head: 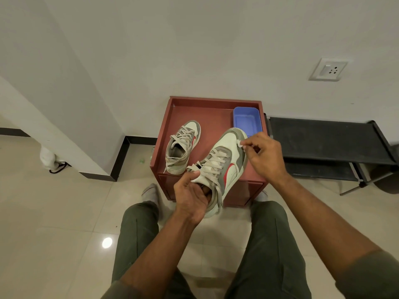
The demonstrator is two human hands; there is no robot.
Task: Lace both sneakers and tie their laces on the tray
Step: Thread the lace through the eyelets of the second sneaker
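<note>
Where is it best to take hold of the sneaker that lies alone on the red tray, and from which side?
Probably at the heel collar of the sneaker on the tray. Its opening faces up and its heel points toward the person, near the front edge of the red tray, so a hand coming from the near side can hook fingers inside the collar. The laces cover the middle.
</note>
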